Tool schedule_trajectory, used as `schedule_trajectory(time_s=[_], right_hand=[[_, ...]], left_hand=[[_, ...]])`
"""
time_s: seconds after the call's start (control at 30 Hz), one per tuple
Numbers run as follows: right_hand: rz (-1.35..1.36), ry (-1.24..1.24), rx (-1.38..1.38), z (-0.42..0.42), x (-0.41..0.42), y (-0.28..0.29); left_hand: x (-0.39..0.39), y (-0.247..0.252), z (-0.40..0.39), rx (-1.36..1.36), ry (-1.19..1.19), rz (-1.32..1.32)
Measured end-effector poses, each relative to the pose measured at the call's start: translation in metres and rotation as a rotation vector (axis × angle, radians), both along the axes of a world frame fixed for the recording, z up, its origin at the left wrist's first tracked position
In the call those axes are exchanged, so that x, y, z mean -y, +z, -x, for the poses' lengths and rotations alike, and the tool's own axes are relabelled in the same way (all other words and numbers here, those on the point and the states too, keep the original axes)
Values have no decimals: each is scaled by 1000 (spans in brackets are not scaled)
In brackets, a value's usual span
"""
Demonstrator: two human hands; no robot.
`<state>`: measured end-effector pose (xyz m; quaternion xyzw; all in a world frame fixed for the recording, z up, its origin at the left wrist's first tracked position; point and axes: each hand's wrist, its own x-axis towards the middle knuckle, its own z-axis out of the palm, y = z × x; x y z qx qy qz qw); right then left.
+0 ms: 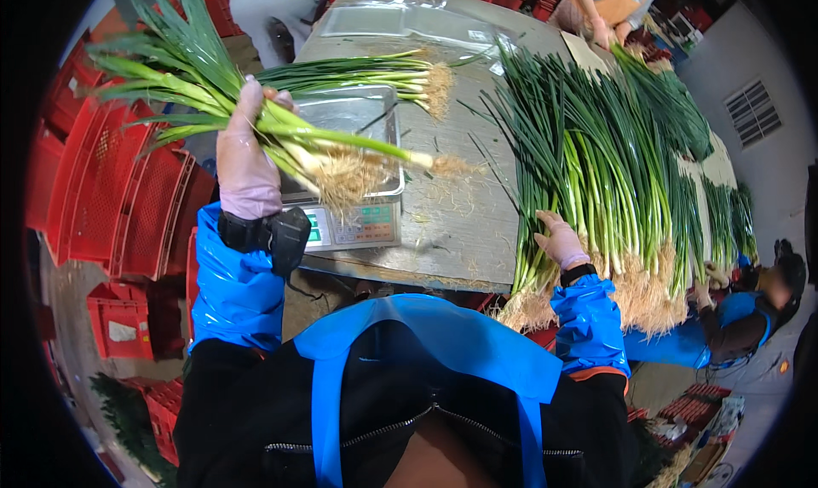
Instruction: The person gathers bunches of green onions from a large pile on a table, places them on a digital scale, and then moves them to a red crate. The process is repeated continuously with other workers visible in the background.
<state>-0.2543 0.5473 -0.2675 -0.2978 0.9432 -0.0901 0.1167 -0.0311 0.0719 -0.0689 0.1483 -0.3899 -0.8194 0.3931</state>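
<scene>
My gloved left hand grips a bunch of green onions by the stalks, holding it over a digital scale with a metal tray. The roots of the bunch hang to the right, above the tray, and its leaves spread to the upper left, blurred. My right hand, also gloved, rests with fingers apart on the near left side of a large heap of green onions. Whether its fingertips hold any stalk is unclear. Beyond the scale lies another bunch of green onions, roots to the right.
Red plastic crates are stacked at my left. The metal tabletop carries loose roots and leaf scraps. Across the table a person in an orange apron handles onions; a person in blue works at right. Another person stands at far left.
</scene>
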Motion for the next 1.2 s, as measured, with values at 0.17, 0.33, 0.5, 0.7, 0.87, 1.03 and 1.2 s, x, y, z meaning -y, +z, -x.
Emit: schedule_trajectory(time_s=[0.17,0.33,0.5,0.7,0.87,1.03,1.2], right_hand=[[45,-25,-2,-2,-2,-3],[-9,-36,-37,-8,0,-2],[20,-57,23,-10,3,2],[83,-16,55,-26,43,45],[566,321,-335,-59,165,104],[109,479,-585,-76,294,98],[49,364,-174,-50,322,73]], left_hand=[[98,46,-53,-342,-258,333],[174,113,-86,-14,328,568],[151,117,-81,-84,18,209],[52,-22,-8,-158,19,159],[-11,-156,76,203,179,-51],[-20,-219,120,164,107,-631],[-19,-194,86,72,-479,-445]])
